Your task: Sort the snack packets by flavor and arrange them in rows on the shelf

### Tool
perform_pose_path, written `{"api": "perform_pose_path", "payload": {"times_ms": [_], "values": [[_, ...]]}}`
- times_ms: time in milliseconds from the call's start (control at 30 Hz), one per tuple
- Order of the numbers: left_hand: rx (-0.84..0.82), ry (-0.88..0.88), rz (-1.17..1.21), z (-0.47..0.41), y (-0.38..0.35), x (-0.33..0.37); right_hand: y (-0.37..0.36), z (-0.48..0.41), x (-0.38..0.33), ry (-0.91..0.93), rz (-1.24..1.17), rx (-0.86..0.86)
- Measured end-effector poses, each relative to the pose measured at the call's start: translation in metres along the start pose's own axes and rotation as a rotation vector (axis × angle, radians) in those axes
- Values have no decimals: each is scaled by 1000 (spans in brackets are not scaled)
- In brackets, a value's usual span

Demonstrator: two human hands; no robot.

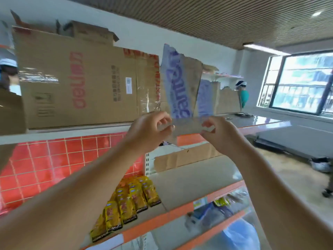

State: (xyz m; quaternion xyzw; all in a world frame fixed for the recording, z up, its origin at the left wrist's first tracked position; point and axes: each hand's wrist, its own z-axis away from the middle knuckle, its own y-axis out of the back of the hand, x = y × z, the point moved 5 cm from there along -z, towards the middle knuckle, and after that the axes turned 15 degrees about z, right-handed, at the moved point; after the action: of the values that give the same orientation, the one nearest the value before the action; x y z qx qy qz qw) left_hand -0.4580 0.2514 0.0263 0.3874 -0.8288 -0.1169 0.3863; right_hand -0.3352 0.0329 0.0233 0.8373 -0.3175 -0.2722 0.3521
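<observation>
Both your arms are raised in front of the shelving. Your left hand (149,131) has its fingers curled and pinches the left end of a cardboard strip (187,126) just above the middle of the view. Your right hand (222,135) pinches the other end with thumb and fingertips, so the strip spans the gap between your hands, roughly level.

The snack packets (133,199) are at 6 to 7 o'clock, below your left forearm. They are yellow and lie in rows, overlapping, on the left part of the shelf (180,212) with the orange front edge. Neither hand touches them. A few more yellow packets show blurred on the level below, at 5 o'clock.

At 10 o'clock a big cardboard box (77,82) with red print stands on the top level. Just right of it, at 12 o'clock, torn cardboard (178,82) with purple lettering leans behind the strip. Red tiles (45,163) cover the wall at 8 o'clock, and a window (302,82) is at 2 o'clock.
</observation>
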Motion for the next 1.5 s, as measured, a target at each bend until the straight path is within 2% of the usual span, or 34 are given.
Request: {"api": "perform_pose_path", "payload": {"times_ms": [200,433,633,867,1233,1367,1500], "values": [[-193,-19,17,-60,-101,59,67,11,114,-120,54,37],[-335,-76,-32,-109,-188,77,88,10,193,-190,160,14],[-397,-93,-34,-167,-246,53,66,-22,255,-193,204,-31],[-401,-81,-25,-270,-312,8,30,-100,332,-176,289,-65],[-579,-54,-321,-398,-392,-37,-16,-236,416,-217,281,-100],[-593,-30,-351,-420,-409,-45,-28,-264,440,-242,320,-195],[-625,-8,-372,-435,-425,-57,-35,-281,460,-247,314,-196]]}}
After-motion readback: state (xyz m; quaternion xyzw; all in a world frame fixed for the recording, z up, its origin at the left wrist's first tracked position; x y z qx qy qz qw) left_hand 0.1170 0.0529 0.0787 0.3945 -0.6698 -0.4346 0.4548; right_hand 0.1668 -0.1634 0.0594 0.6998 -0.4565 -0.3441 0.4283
